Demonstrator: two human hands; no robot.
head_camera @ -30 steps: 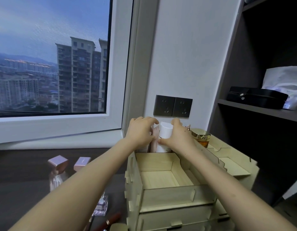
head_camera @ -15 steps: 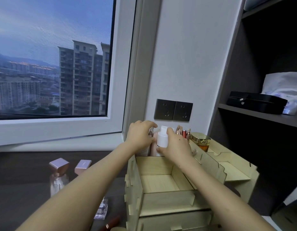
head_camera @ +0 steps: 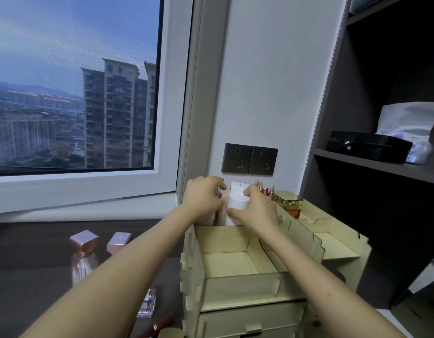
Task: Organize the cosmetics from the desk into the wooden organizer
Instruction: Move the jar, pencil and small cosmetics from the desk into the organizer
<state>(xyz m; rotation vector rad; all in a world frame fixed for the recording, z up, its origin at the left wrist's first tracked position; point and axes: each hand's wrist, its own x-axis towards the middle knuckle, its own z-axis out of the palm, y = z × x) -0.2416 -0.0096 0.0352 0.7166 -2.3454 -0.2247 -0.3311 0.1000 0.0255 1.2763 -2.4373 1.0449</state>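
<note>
Right hand grasps a white bottle at the back of the wooden organizer. Left hand covers pink tubes, its grip impossible to tell. Dark desk, window behind.

The rear compartment of the wooden organizer is packed. The left hand curls over the pink tubes, the right hand grips the white bottle just beside them, and the wall stands close behind. Lipsticks and a gold-capped jar block the right rear. The front compartment lies open from above (bare wood floor showing), as does the stepped ledge. On the worktop, upright perfume bottles and a red lipstick crowd the organizer's left side; farther left the surface runs free.
</note>
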